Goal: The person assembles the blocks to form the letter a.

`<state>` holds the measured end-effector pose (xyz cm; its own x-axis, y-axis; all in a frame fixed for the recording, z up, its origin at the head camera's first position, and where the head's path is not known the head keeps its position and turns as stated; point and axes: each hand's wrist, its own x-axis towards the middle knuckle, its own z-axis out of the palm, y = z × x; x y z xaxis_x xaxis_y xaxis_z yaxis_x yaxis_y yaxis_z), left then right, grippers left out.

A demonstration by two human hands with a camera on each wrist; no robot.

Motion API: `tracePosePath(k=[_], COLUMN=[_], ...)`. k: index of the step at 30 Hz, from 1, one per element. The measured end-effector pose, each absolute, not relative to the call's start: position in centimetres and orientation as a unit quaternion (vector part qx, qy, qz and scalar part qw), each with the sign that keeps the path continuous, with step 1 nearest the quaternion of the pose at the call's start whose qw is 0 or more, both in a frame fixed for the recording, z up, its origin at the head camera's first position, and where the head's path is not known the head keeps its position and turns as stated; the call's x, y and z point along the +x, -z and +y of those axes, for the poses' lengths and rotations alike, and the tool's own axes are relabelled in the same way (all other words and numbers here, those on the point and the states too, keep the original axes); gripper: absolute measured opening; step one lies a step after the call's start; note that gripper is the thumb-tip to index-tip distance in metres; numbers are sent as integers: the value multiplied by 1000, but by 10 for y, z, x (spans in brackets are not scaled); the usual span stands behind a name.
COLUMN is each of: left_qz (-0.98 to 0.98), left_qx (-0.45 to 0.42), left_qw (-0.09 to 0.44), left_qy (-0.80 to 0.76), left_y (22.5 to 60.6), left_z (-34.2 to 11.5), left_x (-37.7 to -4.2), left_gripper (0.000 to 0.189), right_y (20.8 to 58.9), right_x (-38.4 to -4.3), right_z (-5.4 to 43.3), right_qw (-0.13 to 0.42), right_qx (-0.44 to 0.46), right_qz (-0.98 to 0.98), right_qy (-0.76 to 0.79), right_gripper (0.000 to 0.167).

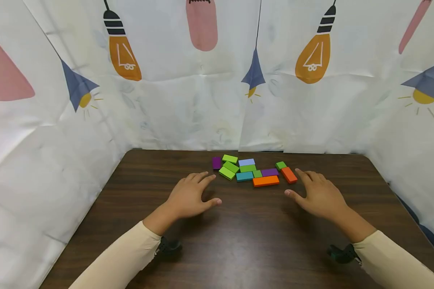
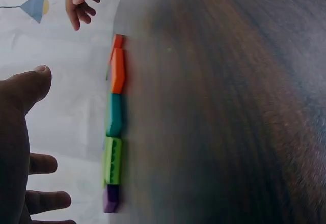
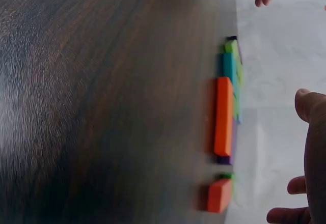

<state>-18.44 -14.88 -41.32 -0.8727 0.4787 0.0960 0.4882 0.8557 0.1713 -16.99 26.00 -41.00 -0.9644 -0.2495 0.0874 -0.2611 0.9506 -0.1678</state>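
Observation:
A cluster of coloured blocks lies flat near the far edge of the table. It has a long orange block [image 1: 265, 181], a shorter orange block [image 1: 289, 175], a teal block [image 1: 244, 176], a light blue block [image 1: 246, 162], two purple blocks [image 1: 217, 163] [image 1: 269, 172] and several green blocks [image 1: 227, 173]. My left hand [image 1: 191, 195] hovers left of the cluster with fingers spread and nothing held. On the other side, my right hand [image 1: 320, 195] hovers nearest the shorter orange block, its fingers apart and holding nothing. Both wrist views show the blocks apart from the fingers.
The dark wooden table [image 1: 246, 241] extends toward me on both sides of the arms. A white printed cloth [image 1: 188, 108] hangs close behind the table's far edge and along the left and right sides. A dark wrist device [image 1: 169, 245] sits under each forearm.

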Motion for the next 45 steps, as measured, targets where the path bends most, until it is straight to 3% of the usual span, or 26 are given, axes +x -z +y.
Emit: tracePosePath(k=[7,25,45], left_qz=[-959,-948,-943], left_qx=[-264,-303,-318], left_qw=[23,5,-34], left_qy=[98,97,94], left_y=[425,445,453], left_z=[-138,-114,-89], left_x=[-187,-187,-191], left_gripper=[86,82,75], right_y=[427,446,453], right_x=[-177,-194,-209], right_z=[245,210,205], right_qw=[30,10,21], right_qx=[148,210,238], right_qz=[-984,-973,-965], right_qy=[-95,-95,-110], right_gripper=[99,78,64])
